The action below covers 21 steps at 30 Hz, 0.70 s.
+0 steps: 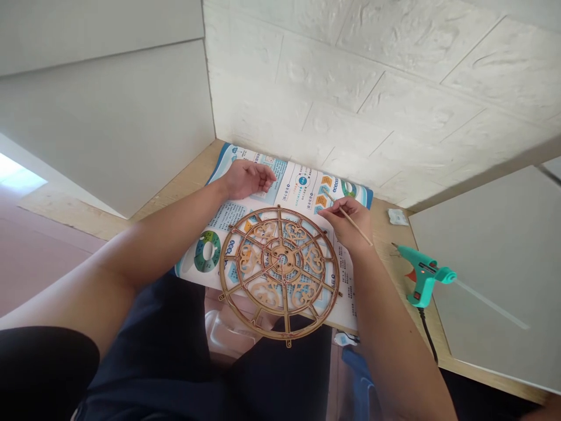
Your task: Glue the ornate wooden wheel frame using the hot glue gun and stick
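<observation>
A round wooden wheel-shaped frame (284,262) with spokes and scrollwork pieces lies on a printed sheet (289,175), its near edge jutting past the table over my lap. Beyond its upper right rim, my right hand (350,219) is closed around a thin wooden stick (350,217), which slants across the fingers toward the wrist. My left hand (252,180) rests above the sheet past the wheel's upper left, palm turned inward and fingers loosely curled. Nothing shows in it, and it does not touch the wheel.
On the right of the wooden table (394,318) is a teal glue gun (421,272) with a clear glue stick and a black cord. A small white packet (397,217) lies behind it. White panels stand left and right, with a brick-patterned wall (324,88) at the back.
</observation>
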Available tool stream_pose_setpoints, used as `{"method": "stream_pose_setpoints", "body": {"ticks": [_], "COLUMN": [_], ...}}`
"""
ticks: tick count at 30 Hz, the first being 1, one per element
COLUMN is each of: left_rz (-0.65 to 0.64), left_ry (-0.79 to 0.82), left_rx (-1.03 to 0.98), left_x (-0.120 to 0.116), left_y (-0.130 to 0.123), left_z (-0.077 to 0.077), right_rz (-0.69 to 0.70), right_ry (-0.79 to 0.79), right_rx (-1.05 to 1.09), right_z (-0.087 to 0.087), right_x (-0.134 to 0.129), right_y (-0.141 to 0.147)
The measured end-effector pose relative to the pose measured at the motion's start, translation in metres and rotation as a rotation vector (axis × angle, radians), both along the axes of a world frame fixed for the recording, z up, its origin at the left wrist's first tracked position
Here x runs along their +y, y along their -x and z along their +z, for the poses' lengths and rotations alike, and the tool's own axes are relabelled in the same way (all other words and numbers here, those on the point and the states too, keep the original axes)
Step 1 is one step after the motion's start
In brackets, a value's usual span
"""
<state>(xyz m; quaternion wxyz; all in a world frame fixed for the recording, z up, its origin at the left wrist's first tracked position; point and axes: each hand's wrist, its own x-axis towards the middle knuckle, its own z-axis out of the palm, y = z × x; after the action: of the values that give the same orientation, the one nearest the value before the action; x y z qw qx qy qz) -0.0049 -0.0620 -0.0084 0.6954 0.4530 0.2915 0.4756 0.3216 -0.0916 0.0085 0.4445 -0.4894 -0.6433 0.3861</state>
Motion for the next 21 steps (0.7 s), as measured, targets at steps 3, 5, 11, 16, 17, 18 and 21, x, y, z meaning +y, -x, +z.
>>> {"method": "stream_pose_setpoints", "body": {"ticks": [3, 5, 11, 16, 17, 18, 21], "left_rz": [-0.007, -0.007, -0.005, -0.029, -0.034, -0.034, -0.020], "left_ry": [-0.001, -0.005, -0.009, -0.010, -0.005, 0.000, 0.008], "left_rx": [0.006, 0.017, 0.028, -0.009, -0.019, -0.029, -0.059], "left_x": [0.0002, 0.0005, 0.0013, 0.0030, 0.0033, 0.0036, 0.0039], "left_y": [0.0004, 0.0005, 0.0007, 0.0020, 0.0021, 0.0020, 0.0008], "left_z": [0.0002, 0.0000, -0.0011, -0.0022, -0.0024, -0.0027, -0.0032], "right_rz": [-0.023, -0.030, -0.023, 0.006, 0.008, 0.008, 0.001], "right_ry": [-0.018, -0.022, -0.029, -0.044, -0.046, -0.047, -0.042], "right_rx": [-0.025, -0.046, -0.095, -0.150, -0.160, -0.164, -0.150], "right_z": [0.0010, 0.0025, 0.0079, 0.0099, 0.0100, 0.0099, 0.0092], "right_x": [0.0006, 0.0007, -0.0012, -0.0039, -0.0042, -0.0043, -0.0036], "right_y": [-0.0002, -0.0008, -0.0016, -0.0012, -0.0010, -0.0008, -0.0002]}}
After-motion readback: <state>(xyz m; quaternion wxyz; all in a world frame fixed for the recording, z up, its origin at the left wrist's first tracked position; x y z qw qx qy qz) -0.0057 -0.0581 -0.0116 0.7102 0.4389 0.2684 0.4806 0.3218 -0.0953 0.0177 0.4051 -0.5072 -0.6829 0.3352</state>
